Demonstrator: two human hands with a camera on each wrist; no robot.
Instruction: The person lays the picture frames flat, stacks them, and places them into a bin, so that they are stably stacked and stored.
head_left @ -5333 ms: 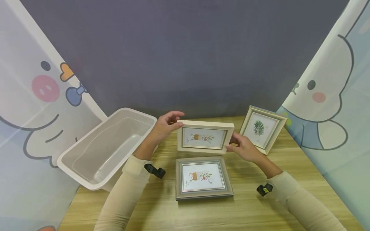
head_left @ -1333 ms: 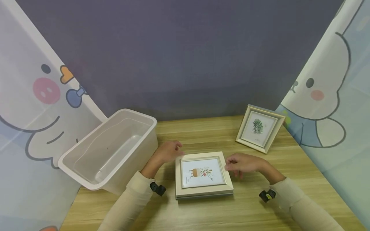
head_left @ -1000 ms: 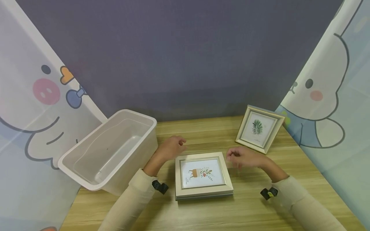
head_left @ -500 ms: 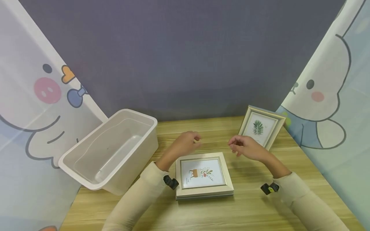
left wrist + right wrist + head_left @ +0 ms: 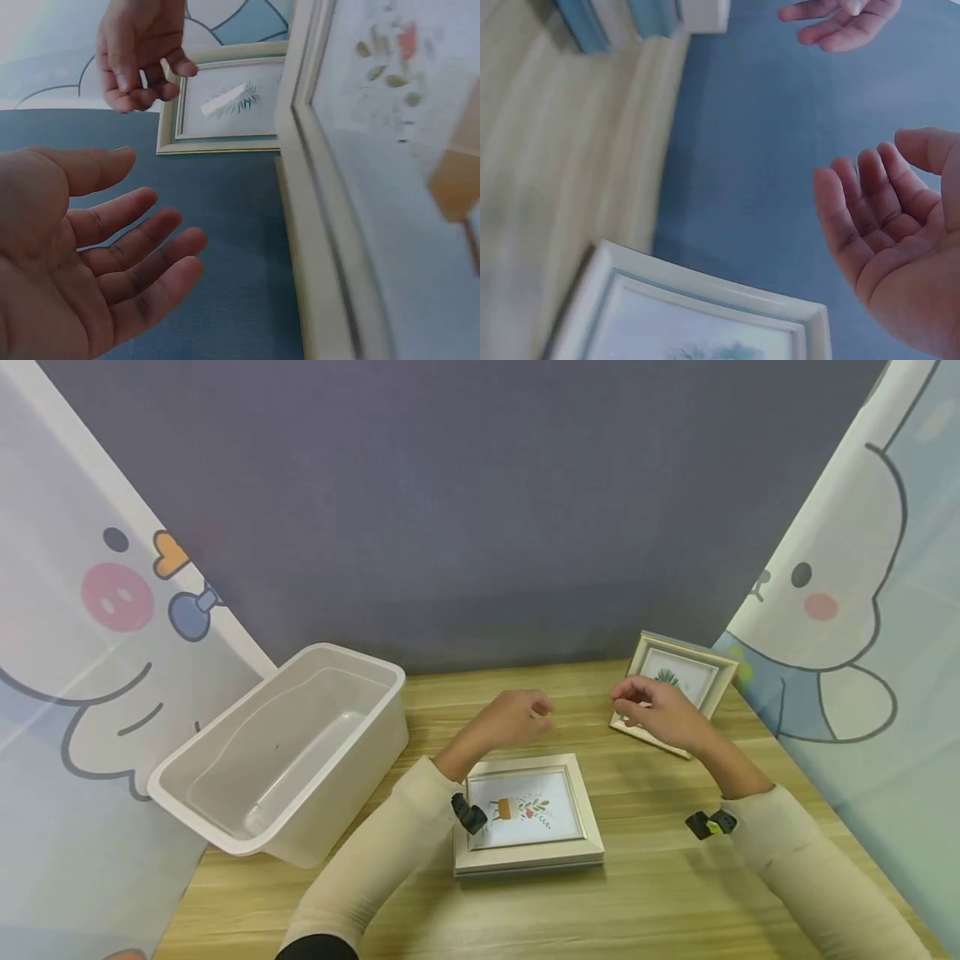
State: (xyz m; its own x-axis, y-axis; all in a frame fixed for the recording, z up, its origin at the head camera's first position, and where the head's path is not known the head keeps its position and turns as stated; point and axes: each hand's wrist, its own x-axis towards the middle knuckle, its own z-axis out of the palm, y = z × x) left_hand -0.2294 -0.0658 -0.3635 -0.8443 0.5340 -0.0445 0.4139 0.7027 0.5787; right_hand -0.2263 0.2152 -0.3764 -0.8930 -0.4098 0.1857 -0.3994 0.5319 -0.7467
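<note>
My left hand (image 5: pixel 513 718) hovers past the far edge of a cream picture frame (image 5: pixel 525 857), its fingers loosely bent and holding nothing. That frame, with a plant-and-orange-pot print, lies face up on a second frame, which shows only as a thin strip (image 5: pixel 528 871) below it. Beside the back right corner, my right hand (image 5: pixel 663 710) overlaps a tilted picture frame (image 5: pixel 697 670) with a green leaf print. Its fingers are relaxed, with nothing between them. In the right wrist view, the leaf-print frame (image 5: pixel 712 291) is below my right hand (image 5: pixel 900 247), with a gap between them.
A pale plastic bin (image 5: pixel 341 797) stands at the left on the wood-grain table (image 5: pixel 660 893). A dark grey wall (image 5: pixel 487 527) closes off the back. Cartoon-printed curtains (image 5: pixel 832 693) hang on both sides.
Earlier both hands held the cream frame above the lower one; it was set down on it and let go. Since then both hands have moved up and right, toward the leaf-print frame.
</note>
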